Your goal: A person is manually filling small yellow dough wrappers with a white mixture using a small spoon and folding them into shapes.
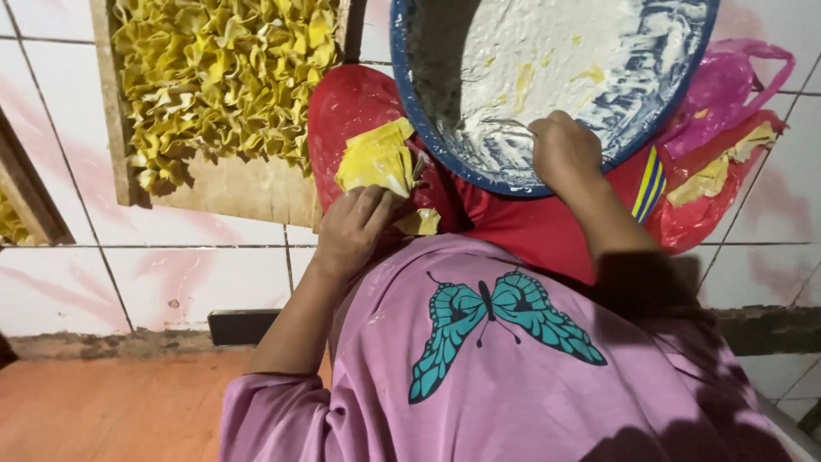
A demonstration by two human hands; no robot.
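Observation:
My left hand (352,229) rests on my red-trousered knee and pinches the lower edge of a stack of yellow square wrappers (375,158). My right hand (560,150) is a closed fist inside a blue-rimmed basin (410,90) on my lap. It grips a thin utensil (506,126) whose tip lies in the white paste (547,51) smeared over the basin's floor. A few yellow scraps stick to the paste.
A wooden board (248,188) at the upper left carries several folded yellow dumplings (218,77). At the right lie a pink plastic bag (727,85) and a red bag with more yellow wrappers (710,175). White floor tiles surround me; another board edge (26,201) shows at far left.

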